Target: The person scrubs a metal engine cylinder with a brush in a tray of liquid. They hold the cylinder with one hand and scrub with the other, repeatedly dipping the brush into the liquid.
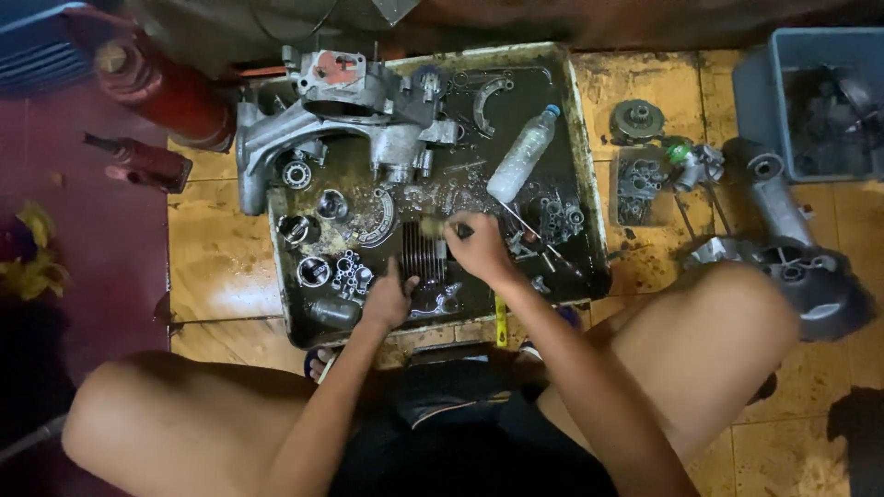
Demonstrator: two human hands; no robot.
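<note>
I squat over a metal tray (587,193) of dark oily liquid holding engine parts. My left hand (387,299) grips the near edge of a finned engine cylinder (422,250) standing in the tray. My right hand (475,247) is closed on a small brush (433,225) whose bristles touch the top of the fins. A large aluminium crankcase (354,110) lies across the tray's far left corner. A clear plastic bottle (521,155) with a blue cap lies tilted in the tray to the right of my hands.
Bearings, rings and gears (331,267) sit in the tray at left. On the tiled floor at right lie a clutch part (637,120), a casing (792,258) and a grey plastic bin (820,101). A red cylinder (161,87) stands far left. My knees flank the tray.
</note>
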